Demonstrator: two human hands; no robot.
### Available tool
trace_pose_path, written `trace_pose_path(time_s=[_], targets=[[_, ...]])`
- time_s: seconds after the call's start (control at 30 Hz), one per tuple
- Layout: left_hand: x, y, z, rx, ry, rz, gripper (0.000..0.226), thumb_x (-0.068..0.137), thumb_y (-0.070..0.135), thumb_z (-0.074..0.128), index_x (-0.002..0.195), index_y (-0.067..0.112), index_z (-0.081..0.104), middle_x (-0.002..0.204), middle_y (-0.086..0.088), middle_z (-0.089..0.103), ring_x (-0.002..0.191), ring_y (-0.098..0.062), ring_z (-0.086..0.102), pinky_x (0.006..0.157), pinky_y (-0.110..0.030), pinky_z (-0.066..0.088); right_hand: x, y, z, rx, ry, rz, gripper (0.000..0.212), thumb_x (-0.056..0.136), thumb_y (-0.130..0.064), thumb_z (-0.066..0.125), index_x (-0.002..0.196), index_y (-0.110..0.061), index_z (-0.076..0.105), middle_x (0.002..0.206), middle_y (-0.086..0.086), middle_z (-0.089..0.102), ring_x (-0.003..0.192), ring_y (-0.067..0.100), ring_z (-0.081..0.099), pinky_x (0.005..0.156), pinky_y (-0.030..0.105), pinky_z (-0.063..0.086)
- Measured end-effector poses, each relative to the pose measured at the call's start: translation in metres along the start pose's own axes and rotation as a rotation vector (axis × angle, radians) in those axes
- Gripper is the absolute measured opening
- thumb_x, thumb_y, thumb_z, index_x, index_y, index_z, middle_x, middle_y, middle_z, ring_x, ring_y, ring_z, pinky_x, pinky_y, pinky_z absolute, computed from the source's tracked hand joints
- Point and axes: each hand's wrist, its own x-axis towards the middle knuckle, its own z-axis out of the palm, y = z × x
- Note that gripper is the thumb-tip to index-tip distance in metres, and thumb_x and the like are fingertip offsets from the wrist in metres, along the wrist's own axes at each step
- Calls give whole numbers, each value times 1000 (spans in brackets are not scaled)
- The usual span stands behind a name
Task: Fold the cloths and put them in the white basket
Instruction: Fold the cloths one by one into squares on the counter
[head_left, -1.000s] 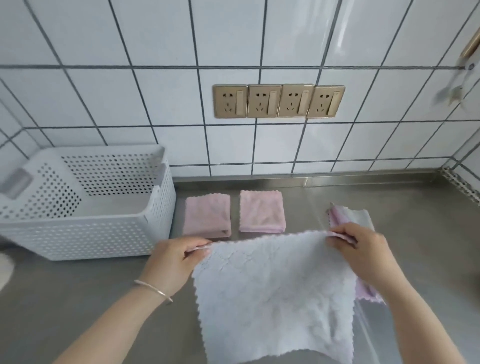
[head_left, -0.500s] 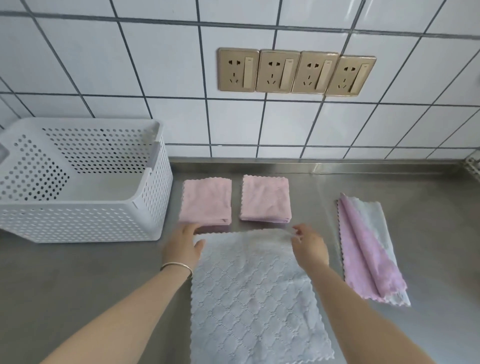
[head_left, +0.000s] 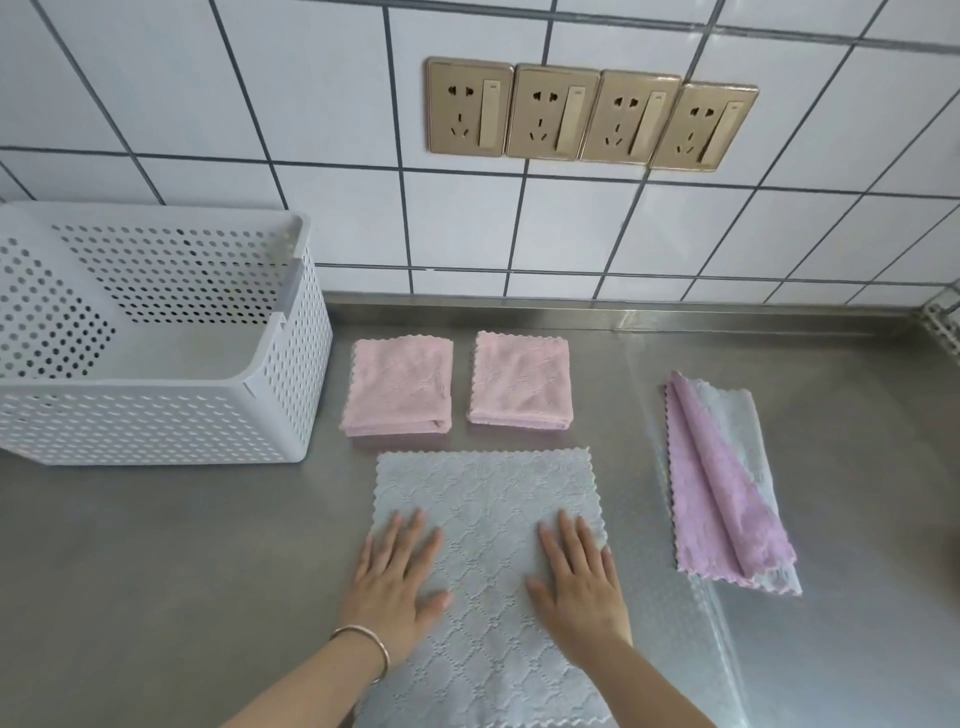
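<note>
Both palms flat, fingers spread: left hand (head_left: 397, 582) and right hand (head_left: 579, 587) press the grey cloth (head_left: 485, 519), spread near-centre on the steel counter (head_left: 156, 571). Soft, light, limp stuff, so best pinched at its far corners.

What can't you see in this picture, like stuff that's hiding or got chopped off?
Head view only:
- Grey cloth: its near edge runs to the bottom of the picture; the left hand and right hand cover parts.
- White basket: its left end is cut off, and its front wall hides part of the floor.
- Pink-and-grey cloth: its folds hide whether it is one cloth or two.
</note>
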Motion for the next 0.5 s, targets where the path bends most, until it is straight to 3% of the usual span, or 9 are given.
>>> trace_pose_path(time_s=[0.1,0.2,0.3,0.37,0.43,0.5], targets=[[1,-5,-5,44,-44,38,69,90,63,11,146,25,16,157,-2,0,142,-25,11,109,-43,8,-14,-8,3,8,-33,29,63,93,-55,21,148,-27,12,147,0,37,145,16,-8,111,35,0],[3,-6,-12,62,-108,33,69,90,62,16,145,23,23,156,-6,12,139,-27,18,109,-44,9,-16,-8,0,-6,-79,9,62,93,-58,13,142,-24,32,144,3,44,141,23,15,111,37,2],[-4,2,-25,38,-185,55,74,76,64,36,135,21,39,145,-5,39,134,-27,28,110,-42,7,-14,-3,-11,-35,53,-103,57,86,-59,33,130,-24,47,132,4,57,125,24,47,111,38,11],[-18,10,-31,-24,-146,124,74,64,62,41,126,21,46,136,0,47,126,-20,44,110,-35,9,-23,-2,-19,43,141,-245,51,73,-52,57,117,-28,51,115,-2,64,108,20,62,104,36,34],[-35,20,-36,-94,-68,214,70,61,62,42,119,24,47,127,6,49,111,-14,60,106,-28,31,-43,-9,-28,120,154,-366,48,65,-49,68,107,-33,52,103,-9,64,95,13,62,83,29,53],[-48,30,-33,-145,9,288,66,59,64,44,113,26,49,116,9,55,104,-12,59,89,-25,51,-64,-19,-25,137,110,-474,38,65,-55,59,98,-36,54,98,-13,62,92,8,56,74,23,52]])
